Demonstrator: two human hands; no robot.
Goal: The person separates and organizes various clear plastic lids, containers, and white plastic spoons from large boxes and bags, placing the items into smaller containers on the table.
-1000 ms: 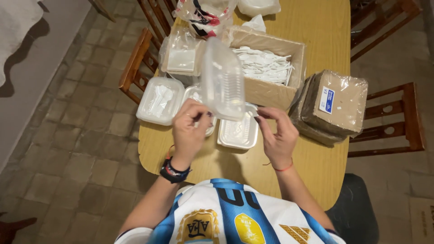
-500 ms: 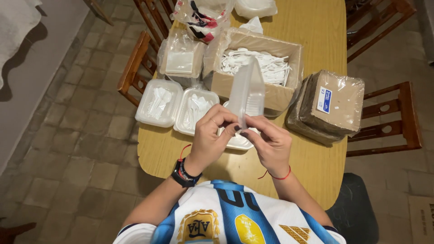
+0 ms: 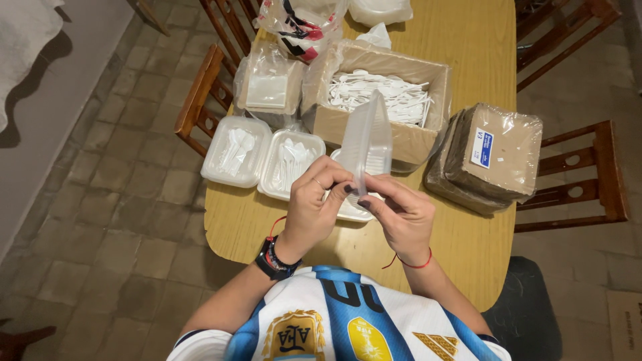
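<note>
Fingertips of both the left hand (image 3: 314, 200) and right hand (image 3: 400, 215) pinch the lower edge of a clear plastic container (image 3: 366, 144), held upright above the wooden table (image 3: 468, 247). Beyond it sits a cardboard box (image 3: 374, 120) of white cutlery, with two filled trays (image 3: 264, 157) to the left.

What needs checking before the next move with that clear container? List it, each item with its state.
1. Left hand grips the clear plastic container: ok.
2. Right hand pinches its lower edge: ok.
3. Container shut: cannot tell, held edge-on.
4. Cutlery inside it: cannot tell.
5. Cardboard box stocked with white plastic cutlery: ok.
6. Two filled containers closed on the table: ok.
</note>
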